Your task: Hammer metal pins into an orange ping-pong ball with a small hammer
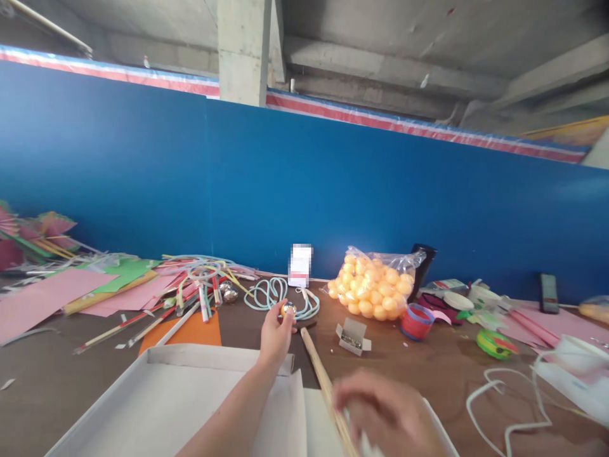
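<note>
Small ball (288, 309) pinched in left hand (275, 334) fingers, above table (428, 374).

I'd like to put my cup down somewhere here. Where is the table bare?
Bare wood shows between the small open box and the white cord, and at the near left before the orange sheet. The back is crowded: pink paper, sticks, the bag of orange balls.

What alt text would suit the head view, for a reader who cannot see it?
A person's left hand holds a small orange ball over a cluttered brown table, while the blurred right hand rests near a wooden stick. Behind them lie a bag of orange balls, coiled pale-blue cord and pink paper sheets, before a blue wall.
</note>
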The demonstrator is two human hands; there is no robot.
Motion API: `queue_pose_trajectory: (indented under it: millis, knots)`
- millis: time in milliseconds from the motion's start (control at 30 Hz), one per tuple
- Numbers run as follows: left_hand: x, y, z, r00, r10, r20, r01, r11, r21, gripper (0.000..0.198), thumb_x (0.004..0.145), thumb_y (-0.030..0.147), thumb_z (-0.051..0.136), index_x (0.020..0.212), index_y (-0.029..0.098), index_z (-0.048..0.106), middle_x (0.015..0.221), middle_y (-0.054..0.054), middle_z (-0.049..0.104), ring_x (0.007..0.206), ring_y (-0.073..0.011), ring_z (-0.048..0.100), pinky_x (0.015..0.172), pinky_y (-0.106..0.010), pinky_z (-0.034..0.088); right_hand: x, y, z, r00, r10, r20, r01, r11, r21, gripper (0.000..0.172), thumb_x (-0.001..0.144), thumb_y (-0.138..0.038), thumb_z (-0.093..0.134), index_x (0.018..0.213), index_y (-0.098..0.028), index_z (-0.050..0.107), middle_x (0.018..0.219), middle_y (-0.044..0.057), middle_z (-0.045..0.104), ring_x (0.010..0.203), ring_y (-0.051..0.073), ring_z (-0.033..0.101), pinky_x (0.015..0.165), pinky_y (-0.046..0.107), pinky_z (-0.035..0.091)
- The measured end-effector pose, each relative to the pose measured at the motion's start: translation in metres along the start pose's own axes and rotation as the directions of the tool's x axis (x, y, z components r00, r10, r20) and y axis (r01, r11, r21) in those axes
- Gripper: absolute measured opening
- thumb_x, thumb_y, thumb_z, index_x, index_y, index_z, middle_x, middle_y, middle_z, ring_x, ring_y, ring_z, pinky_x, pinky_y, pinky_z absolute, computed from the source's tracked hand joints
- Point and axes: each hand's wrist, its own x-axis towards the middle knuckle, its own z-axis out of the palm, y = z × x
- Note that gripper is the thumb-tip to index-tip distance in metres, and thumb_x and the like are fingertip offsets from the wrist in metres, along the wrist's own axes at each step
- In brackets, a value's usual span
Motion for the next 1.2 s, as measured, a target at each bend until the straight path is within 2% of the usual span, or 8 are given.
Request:
queue_pose_trajectory:
  millis: [167,267,400,567,733,833,1033,1200]
  knots:
    - [-0.001,0.000,0.001,1.000,0.020,0.005,-0.020,0.999,0.035,0.046,0.075,0.040,0.055,0.113,0.014,0.053,0.096,-0.011,0.059,0.070,-0.0149,0.059,0.057,-0.026,0.053,0.085,0.007,0.001,0.982,0.165,0.087,-0.113,0.897,-0.428,0.027,0.084,-0.031,0.043,0.078,-0.020,0.067,0.072,0.002,0.069,0.060,0.015,0.061,0.057,0.025,0.043]
    - [0.001,-0.002,0.001,1.000,0.017,0.001,-0.017,0.999,0.029,0.047,0.074,0.040,0.055,0.112,0.014,0.053,0.096,-0.010,0.059,0.070,-0.0148,0.059,0.056,-0.026,0.053,0.100,0.016,0.017,0.975,0.183,0.128,-0.018,0.636,-0.771,0.020,0.081,-0.026,0.046,0.079,-0.023,0.066,0.078,0.005,0.069,0.075,0.020,0.064,0.061,0.027,0.042]
    - [0.002,-0.004,0.001,1.000,0.019,0.001,-0.019,1.000,0.007,0.050,0.072,0.043,0.056,0.112,0.014,0.054,0.091,-0.009,0.060,0.069,-0.0156,0.059,0.055,-0.026,0.052,0.103,0.015,0.042,0.976,0.183,0.121,0.003,0.541,-0.841,0.021,0.077,-0.011,0.045,0.077,-0.014,0.066,0.083,0.016,0.067,0.079,0.029,0.065,0.063,0.033,0.043]
    - [0.001,-0.004,0.001,1.000,0.011,0.009,-0.011,1.000,-0.015,0.051,0.070,0.044,0.058,0.112,0.014,0.054,0.092,-0.009,0.059,0.070,-0.0153,0.059,0.055,-0.025,0.052,0.103,0.021,0.051,0.984,0.120,0.130,0.048,0.527,-0.849,0.025,0.077,-0.004,0.039,0.081,-0.014,0.062,0.091,0.015,0.064,0.074,0.026,0.065,0.060,0.031,0.042]
    - [-0.006,0.004,0.004,0.995,0.015,0.102,-0.003,0.993,-0.119,0.050,0.070,0.043,0.062,0.112,0.016,0.055,0.088,-0.007,0.061,0.071,-0.0149,0.059,0.058,-0.025,0.052,0.097,0.035,0.050,0.994,-0.094,0.063,0.113,0.849,-0.516,0.013,0.081,-0.018,0.044,0.079,-0.022,0.056,0.081,0.005,0.062,0.073,0.020,0.060,0.063,0.028,0.042]
    - [-0.011,0.012,0.005,0.977,-0.066,0.202,0.117,0.960,-0.253,0.052,0.067,0.039,0.067,0.112,0.017,0.056,0.088,-0.006,0.061,0.071,-0.0149,0.061,0.061,-0.025,0.051,0.096,0.033,0.051,0.992,-0.127,-0.020,0.121,0.976,-0.183,0.012,0.083,-0.029,0.047,0.078,-0.023,0.056,0.077,0.004,0.061,0.068,0.019,0.058,0.062,0.028,0.043]
    - [-0.019,0.024,0.003,0.867,-0.144,0.478,0.363,0.840,-0.404,0.048,0.073,0.030,0.065,0.118,0.017,0.053,0.094,-0.010,0.064,0.079,-0.0158,0.064,0.073,-0.026,0.050,0.101,0.025,0.044,0.994,0.020,-0.105,0.002,0.980,0.201,0.020,0.079,-0.041,0.056,0.082,-0.021,0.058,0.060,0.000,0.058,0.048,0.013,0.052,0.044,0.023,0.041]
    - [-0.019,0.024,0.002,0.836,-0.160,0.526,0.415,0.810,-0.413,0.043,0.076,0.027,0.062,0.117,0.015,0.053,0.101,-0.012,0.064,0.083,-0.0164,0.064,0.079,-0.027,0.049,0.100,0.019,0.041,0.997,0.050,-0.050,-0.027,0.927,0.374,0.022,0.077,-0.039,0.059,0.084,-0.019,0.057,0.056,-0.002,0.053,0.049,0.011,0.049,0.037,0.017,0.037]
